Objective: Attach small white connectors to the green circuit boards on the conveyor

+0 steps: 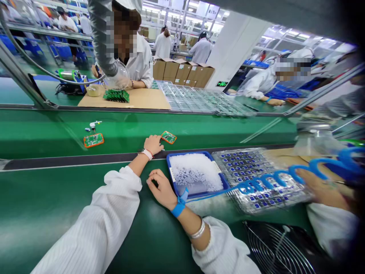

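My left hand (153,145) lies palm down at the dark strip of the green conveyor belt (51,133), holding nothing. Its fingertips are right by a small green circuit board with an orange edge (169,137); I cannot tell whether they touch it. A second such board (93,140) lies farther left beside small white parts (92,125). My right hand (162,188) rests loosely curled on the green bench mat, next to a blue tray of white pellets (195,173). A blue strap (179,203) circles that wrist, with a coiled blue cord (270,180) running right.
A plastic tray of blue-and-silver components (256,179) lies right of the blue tray, and a co-worker's hand (322,186) is beyond it. A wire fan guard (279,247) sits at lower right. Co-workers sit across the belt, among stacked clear trays and cardboard boxes.
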A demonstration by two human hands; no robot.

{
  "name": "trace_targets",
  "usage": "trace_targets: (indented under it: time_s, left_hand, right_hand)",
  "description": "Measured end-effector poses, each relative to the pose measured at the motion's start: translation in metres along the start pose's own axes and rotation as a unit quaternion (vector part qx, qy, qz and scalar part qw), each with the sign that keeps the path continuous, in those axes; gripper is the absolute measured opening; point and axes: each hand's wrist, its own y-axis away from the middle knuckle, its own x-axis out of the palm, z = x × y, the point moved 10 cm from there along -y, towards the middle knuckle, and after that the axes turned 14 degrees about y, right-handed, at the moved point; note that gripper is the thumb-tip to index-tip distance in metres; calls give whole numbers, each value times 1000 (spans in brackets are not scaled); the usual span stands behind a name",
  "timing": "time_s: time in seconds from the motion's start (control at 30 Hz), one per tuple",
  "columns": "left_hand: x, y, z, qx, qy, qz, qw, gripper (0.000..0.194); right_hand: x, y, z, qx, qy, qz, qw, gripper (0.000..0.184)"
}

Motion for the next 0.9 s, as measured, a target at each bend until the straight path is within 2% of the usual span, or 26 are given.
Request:
trace_targets:
  time_s: [0.17, 0.27, 0.43, 0.5, 0.57, 0.67, 0.7, 0.77, 0.83, 0.9]
  left_hand:
    - [-14, -4, 28, -36, -46, 10, 998, 26]
    - [-40, 0, 55, -55, -79, -20, 995, 28]
    - [-87, 20, 98, -119, -124, -113, 979, 35]
    - [-92, 28, 98, -127, -129, -143, 973, 33]
    - [-85, 32, 87, -121, -118, -147, 975, 32]
    - [-66, 30, 70, -133, -107, -126, 977, 58]
    - [-62, 30, 68, -144, -111, -124, 975, 64]
    - [-60, 29, 68, -160, -118, -122, 972, 65]
    - [-64, 30, 76, -169, -104, -121, 973, 61]
    - [-71, 32, 90, -171, -61, -120, 976, 61]
  right_hand:
    - [2, 0, 1, -8, 4, 7, 1000, 11]
    - [1, 0, 1, -6, 5, 6, 1000, 11]
    - [0, 0, -1, -4, 9, 13, 1000, 11]
    - [2, 0, 0, -5, 9, 17, 1000, 12]
    - [3, 1, 4, -7, 8, 17, 1000, 12]
    - [-5, 2, 15, -13, 1, 15, 1000, 12]
    - [-12, 3, 19, -19, 2, 13, 1000, 11]
    - [-36, 4, 23, -33, 17, 1, 999, 9]
    - [-73, 7, 14, -36, 58, -35, 997, 8]
    - [-120, 15, -11, 1, 113, -107, 988, 6]
